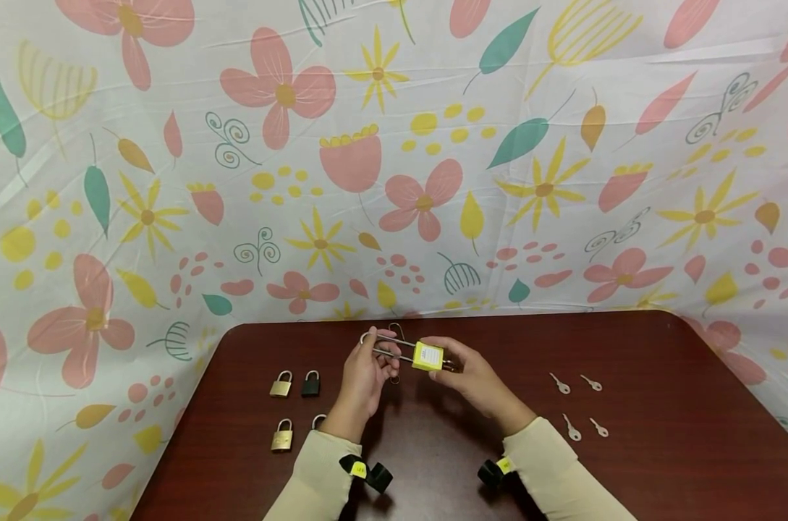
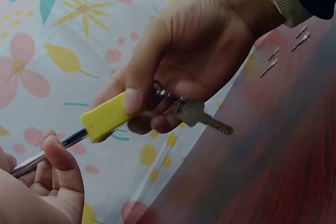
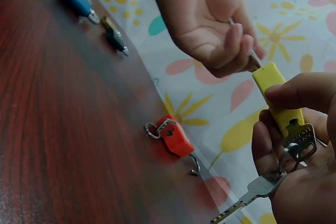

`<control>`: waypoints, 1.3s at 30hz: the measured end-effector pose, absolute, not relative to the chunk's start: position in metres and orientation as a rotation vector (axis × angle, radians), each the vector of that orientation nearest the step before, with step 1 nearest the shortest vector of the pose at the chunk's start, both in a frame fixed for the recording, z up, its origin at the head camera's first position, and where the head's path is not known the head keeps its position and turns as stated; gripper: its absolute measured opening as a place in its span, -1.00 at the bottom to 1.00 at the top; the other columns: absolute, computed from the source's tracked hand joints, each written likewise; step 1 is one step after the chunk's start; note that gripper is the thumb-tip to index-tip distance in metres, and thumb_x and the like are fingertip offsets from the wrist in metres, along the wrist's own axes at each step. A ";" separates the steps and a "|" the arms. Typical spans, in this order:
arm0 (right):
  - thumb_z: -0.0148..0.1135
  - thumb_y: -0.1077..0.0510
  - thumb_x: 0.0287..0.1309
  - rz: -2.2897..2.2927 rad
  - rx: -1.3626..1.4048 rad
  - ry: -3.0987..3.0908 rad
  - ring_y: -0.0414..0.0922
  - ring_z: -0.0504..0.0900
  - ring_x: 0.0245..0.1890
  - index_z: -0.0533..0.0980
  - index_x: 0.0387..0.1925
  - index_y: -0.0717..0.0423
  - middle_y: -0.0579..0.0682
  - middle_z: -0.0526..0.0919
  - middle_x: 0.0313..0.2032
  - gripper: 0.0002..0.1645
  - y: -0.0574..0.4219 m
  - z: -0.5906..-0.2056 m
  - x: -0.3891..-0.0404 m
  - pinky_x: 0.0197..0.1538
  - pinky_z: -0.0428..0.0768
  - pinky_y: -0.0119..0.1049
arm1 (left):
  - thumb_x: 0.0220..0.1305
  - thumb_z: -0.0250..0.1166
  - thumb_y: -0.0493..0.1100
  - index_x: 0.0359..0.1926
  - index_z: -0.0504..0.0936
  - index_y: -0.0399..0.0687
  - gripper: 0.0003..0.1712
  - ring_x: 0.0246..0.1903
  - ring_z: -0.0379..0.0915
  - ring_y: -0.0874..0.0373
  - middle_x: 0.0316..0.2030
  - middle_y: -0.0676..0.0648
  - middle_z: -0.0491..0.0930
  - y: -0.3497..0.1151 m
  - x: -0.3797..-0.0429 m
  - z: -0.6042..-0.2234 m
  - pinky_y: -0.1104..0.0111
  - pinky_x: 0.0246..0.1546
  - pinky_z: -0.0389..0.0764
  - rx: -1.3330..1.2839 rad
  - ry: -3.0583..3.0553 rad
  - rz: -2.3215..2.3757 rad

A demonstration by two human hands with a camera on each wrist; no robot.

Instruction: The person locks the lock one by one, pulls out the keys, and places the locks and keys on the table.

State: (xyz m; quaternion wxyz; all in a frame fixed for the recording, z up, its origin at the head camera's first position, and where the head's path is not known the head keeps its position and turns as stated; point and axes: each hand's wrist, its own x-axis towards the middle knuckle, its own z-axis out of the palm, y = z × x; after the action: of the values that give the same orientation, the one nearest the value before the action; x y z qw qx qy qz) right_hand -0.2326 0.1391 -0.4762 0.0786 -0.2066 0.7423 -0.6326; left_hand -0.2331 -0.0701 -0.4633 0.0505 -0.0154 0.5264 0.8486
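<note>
A yellow padlock (image 1: pixel 428 356) with a long metal shackle (image 1: pixel 394 340) is held up between both hands over the far part of the table. My left hand (image 1: pixel 365 376) grips the shackle, its fingers curled round the bars. The padlock's yellow body is pinched between thumb and fingers of my right hand (image 1: pixel 475 380). In the right wrist view, one key (image 3: pixel 298 136) sits at the keyway end of the body. Linked to it by a ring, a second key (image 3: pixel 252 192) dangles below my right hand. Behind my left hand lies a red padlock (image 3: pixel 177 141) with a ring, mostly hidden in the head view.
Left on the dark red table (image 1: pixel 433 463) stand a brass padlock (image 1: pixel 280 386), a black padlock (image 1: pixel 311 385) and another brass padlock (image 1: pixel 281 438). A blue padlock (image 3: pixel 77 1) is partly hidden by my left wrist in the head view. Several loose keys (image 1: pixel 572 428) lie at the right.
</note>
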 end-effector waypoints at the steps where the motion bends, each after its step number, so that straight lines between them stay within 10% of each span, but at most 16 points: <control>1: 0.30 0.33 0.26 -1.882 -0.625 2.246 -0.13 0.60 0.01 0.38 0.38 0.10 0.14 0.48 0.30 -0.33 0.138 -0.476 -0.232 -0.02 0.63 -0.34 | 0.63 -0.18 0.15 -0.10 0.56 -0.02 -0.52 -0.53 0.39 0.20 -0.43 0.00 0.58 -0.070 -0.233 -0.463 0.42 -0.48 0.44 -0.044 1.601 2.578; 39: 0.37 0.10 0.28 -1.798 -0.792 2.509 -0.02 0.52 0.14 0.35 0.41 -0.20 0.08 0.44 0.29 -0.29 0.125 -0.463 -0.217 0.06 0.60 -0.37 | 0.62 -0.18 0.17 -0.04 0.56 -0.12 -0.46 -0.27 0.70 0.14 -0.21 -0.04 0.62 -0.070 -0.232 -0.465 0.23 -0.17 0.72 -0.077 1.439 2.569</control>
State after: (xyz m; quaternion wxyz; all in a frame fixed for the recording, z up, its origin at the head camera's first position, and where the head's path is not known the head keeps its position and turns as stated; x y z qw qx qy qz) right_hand -0.2173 0.1249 -0.4629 -0.0226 -0.2486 0.7872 -0.5640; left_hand -0.2322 -0.0697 -0.4650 0.0979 -0.0261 0.4861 0.8680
